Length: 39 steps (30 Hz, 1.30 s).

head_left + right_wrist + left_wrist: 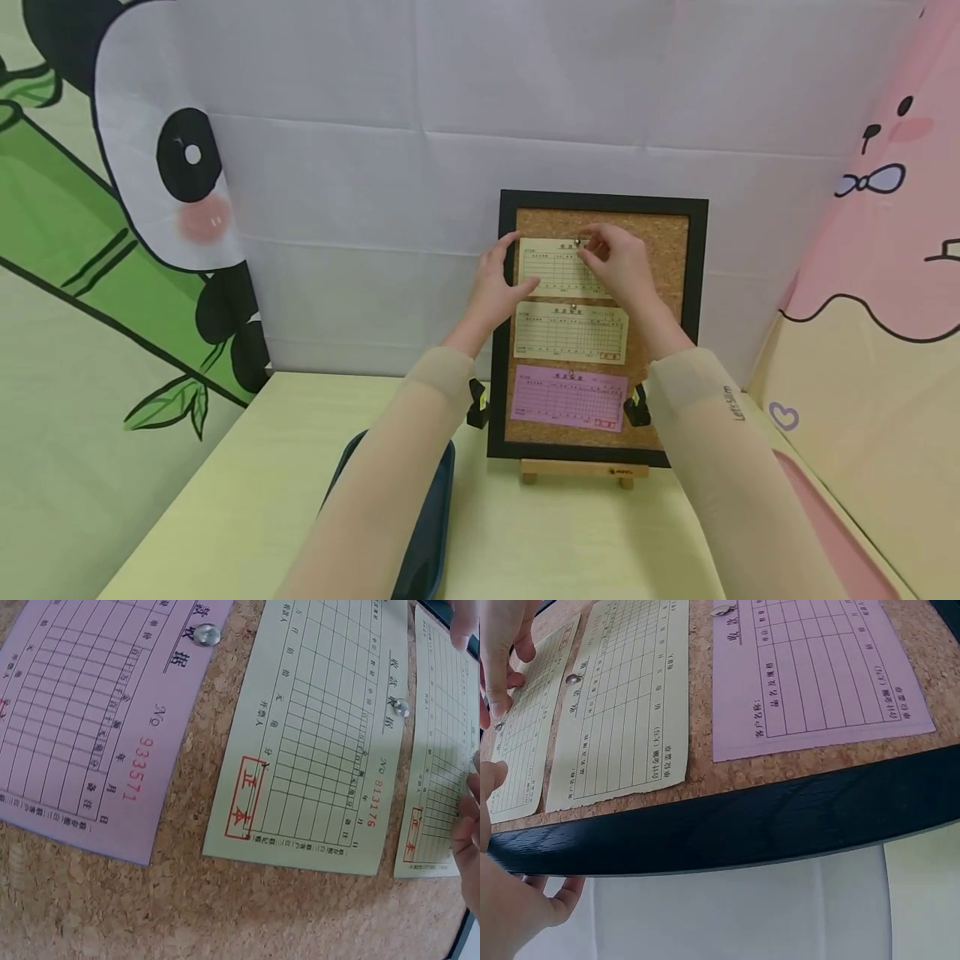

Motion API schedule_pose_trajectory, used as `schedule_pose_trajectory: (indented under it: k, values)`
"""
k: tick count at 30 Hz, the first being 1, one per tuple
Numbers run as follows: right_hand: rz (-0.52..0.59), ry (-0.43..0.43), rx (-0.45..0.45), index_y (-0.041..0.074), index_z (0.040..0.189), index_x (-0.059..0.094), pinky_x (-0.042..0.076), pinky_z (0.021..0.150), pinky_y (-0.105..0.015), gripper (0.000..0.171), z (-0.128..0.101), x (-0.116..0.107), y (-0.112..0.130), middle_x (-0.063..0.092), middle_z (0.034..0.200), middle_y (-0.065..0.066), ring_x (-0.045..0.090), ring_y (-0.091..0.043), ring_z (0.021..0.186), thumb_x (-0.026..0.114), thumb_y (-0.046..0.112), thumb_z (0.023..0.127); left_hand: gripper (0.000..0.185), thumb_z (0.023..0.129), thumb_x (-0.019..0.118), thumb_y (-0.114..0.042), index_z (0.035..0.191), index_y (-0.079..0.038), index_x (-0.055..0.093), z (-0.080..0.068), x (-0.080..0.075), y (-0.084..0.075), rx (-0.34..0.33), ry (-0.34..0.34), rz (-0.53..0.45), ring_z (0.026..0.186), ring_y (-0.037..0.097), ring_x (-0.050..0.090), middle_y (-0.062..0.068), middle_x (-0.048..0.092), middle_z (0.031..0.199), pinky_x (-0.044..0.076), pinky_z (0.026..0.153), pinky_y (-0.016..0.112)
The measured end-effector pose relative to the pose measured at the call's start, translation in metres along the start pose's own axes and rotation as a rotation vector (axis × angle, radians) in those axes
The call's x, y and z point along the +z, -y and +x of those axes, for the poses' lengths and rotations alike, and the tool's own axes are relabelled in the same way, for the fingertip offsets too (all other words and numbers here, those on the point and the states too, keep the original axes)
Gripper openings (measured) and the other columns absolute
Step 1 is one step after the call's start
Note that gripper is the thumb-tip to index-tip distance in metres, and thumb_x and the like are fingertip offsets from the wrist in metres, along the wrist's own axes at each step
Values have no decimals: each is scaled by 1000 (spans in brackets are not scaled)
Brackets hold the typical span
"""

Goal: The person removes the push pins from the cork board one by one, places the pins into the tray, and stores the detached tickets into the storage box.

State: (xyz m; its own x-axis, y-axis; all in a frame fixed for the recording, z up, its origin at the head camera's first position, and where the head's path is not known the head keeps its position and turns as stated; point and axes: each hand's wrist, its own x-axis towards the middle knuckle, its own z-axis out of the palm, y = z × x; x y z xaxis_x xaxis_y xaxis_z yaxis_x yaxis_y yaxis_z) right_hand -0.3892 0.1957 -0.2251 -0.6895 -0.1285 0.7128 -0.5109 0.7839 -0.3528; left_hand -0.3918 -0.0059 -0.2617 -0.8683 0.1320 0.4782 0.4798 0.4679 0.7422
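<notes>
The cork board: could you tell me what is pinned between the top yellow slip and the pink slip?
A second yellow slip, held by its own pin, lies between the top yellow slip and the pink slip; the head view shows it best.

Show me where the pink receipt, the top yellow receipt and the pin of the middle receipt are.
pink receipt (567, 398), head view, middle of the sheet
top yellow receipt (553, 268), head view, bare part between the two hands
pin of the middle receipt (574, 307), head view, on its round head

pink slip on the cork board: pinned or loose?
Pinned. A clear pushpin sits through the pink slip at its top edge, flat on the cork board.
</notes>
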Motion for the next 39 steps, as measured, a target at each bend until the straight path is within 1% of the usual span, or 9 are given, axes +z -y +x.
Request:
schedule_pose_trajectory:
  k: [6, 11, 16, 20, 22, 25, 31, 39]
  values:
    - [-27, 1, 31, 10, 115, 65, 45, 75, -39, 26, 5, 3, 0, 62, 94, -10, 55, -24, 82, 65, 17, 90, 70, 88, 67, -26, 144, -35, 27, 6, 3, 0, -32, 2, -64, 137, 29, 30, 10, 20, 151, 37, 102, 49]
    - [-20, 19, 76, 9, 109, 67, 45, 79, -40, 22, 11, 5, 1, 63, 97, -10, 57, -24, 86, 66, 17, 89, 65, 88, 67, -18, 141, -31, 32, 9, 3, -1, -49, -11, -112, 137, 27, 29, 9, 23, 149, 36, 104, 46]
    - [-15, 64, 139, 10, 104, 68, 44, 81, -41, 19, 17, 3, 2, 64, 97, -9, 58, -23, 87, 68, 19, 88, 59, 87, 67, -10, 136, -27, 38, 10, 2, -3, -71, -24, -170, 138, 24, 27, 8, 24, 148, 35, 105, 43]
    - [11, 109, 208, 11, 102, 68, 41, 77, -38, 17, 21, 1, 3, 61, 93, -8, 54, -23, 84, 67, 20, 89, 53, 87, 67, -9, 131, -21, 41, 11, 3, -4, -81, -34, -156, 138, 24, 29, 10, 27, 146, 34, 106, 41]
    - [13, 123, 221, 11, 102, 68, 39, 75, -37, 17, 23, 0, 3, 60, 92, -8, 52, -23, 83, 67, 21, 89, 51, 88, 67, -10, 130, -20, 41, 12, 4, -2, -79, -33, -138, 137, 25, 30, 11, 28, 146, 33, 107, 41]
    - [-25, 130, 203, 11, 103, 68, 38, 74, -37, 18, 23, -1, 3, 60, 93, -7, 51, -22, 83, 66, 24, 90, 50, 88, 66, -12, 131, -19, 41, 12, 5, 0, -63, -33, -115, 137, 25, 31, 11, 29, 145, 33, 107, 41]
    - [-128, 119, 120, 12, 103, 68, 39, 72, -40, 18, 21, -3, 1, 58, 95, -7, 52, -23, 84, 64, 25, 91, 51, 88, 66, -9, 132, -18, 42, 12, 4, 0, -39, -26, -87, 137, 25, 30, 11, 30, 144, 33, 108, 40]
    - [-168, 97, 24, 11, 102, 68, 43, 72, -42, 18, 19, -4, -3, 60, 96, -7, 55, -23, 84, 63, 26, 92, 51, 88, 67, -9, 131, -20, 42, 11, 4, -1, -43, -21, -80, 138, 24, 29, 10, 31, 145, 32, 109, 40]
